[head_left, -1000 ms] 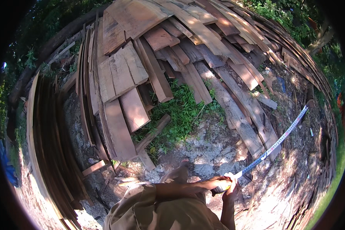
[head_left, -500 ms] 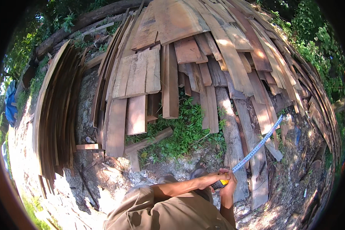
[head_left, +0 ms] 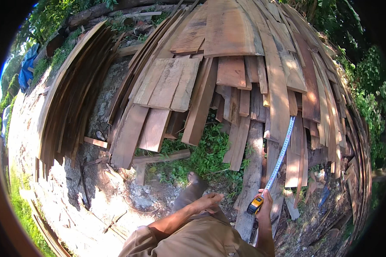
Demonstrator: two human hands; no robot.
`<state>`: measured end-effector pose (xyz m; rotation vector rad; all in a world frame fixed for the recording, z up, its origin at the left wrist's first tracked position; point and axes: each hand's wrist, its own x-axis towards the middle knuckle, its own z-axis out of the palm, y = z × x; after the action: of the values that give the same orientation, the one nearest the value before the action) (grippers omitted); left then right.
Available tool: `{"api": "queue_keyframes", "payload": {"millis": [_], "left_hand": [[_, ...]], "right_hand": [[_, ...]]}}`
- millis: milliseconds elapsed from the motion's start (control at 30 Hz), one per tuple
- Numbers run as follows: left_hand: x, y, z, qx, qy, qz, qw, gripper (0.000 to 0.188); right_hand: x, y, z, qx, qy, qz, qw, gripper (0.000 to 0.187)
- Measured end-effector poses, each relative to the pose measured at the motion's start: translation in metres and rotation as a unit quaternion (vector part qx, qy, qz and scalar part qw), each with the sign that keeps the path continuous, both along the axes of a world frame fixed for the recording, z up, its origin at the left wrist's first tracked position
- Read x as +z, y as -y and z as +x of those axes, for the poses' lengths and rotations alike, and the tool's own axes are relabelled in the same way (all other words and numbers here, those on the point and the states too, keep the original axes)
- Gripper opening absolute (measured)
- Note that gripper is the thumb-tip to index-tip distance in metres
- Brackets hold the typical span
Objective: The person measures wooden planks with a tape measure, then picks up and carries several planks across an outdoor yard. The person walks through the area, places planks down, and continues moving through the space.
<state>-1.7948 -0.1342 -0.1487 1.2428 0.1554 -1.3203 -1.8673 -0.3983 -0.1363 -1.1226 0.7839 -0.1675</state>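
Note:
My right hand [head_left: 265,203] is closed round a yellow and black tape measure [head_left: 255,206] in front of my body. Its pale blade [head_left: 281,155] runs out forward and slightly right over the boards, the far end lying near the edge of a long plank [head_left: 273,85]. Nothing shows in my left hand [head_left: 207,202], which hovers over my lap apart from the tape, its fingers loosely stretched toward the right.
Overlapping sawn planks [head_left: 233,32] fan out ahead. Another row of boards [head_left: 73,103] stands on the left. Green plants [head_left: 210,150] grow in the gap between. My foot [head_left: 194,177] is near a short wood piece [head_left: 163,156]. A blue tarp [head_left: 28,68] lies far left.
My left hand has come off the tape measure and moved left. The right hand has turned the tape, so its blade now points more forward than right, over the boards.

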Motion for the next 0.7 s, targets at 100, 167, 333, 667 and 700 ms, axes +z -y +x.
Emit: {"api": "queue_keyframes", "payload": {"millis": [100,167,333,667,700], "left_hand": [[-0.04,-0.027,0.03,0.039,0.056,0.035,0.997,0.069],[-0.063,-0.047,0.05,0.062,0.105,0.079,0.989,0.065],[-0.117,-0.082,0.121,0.175,0.209,0.149,0.951,0.056],[-0.135,-0.119,0.202,0.418,0.188,0.144,0.877,0.042],[-0.141,-0.121,0.202,0.454,0.175,0.132,0.863,0.041]], "right_hand": [[0.004,0.037,0.034,0.091,-0.066,-0.113,0.987,0.028],[0.013,0.057,0.063,0.112,-0.103,-0.195,0.969,0.025],[0.067,0.11,0.154,0.228,-0.174,-0.43,0.856,0.028],[0.252,0.124,0.371,0.326,-0.218,-0.862,0.321,0.043],[0.264,0.12,0.398,0.318,-0.214,-0.886,0.261,0.043]]}}
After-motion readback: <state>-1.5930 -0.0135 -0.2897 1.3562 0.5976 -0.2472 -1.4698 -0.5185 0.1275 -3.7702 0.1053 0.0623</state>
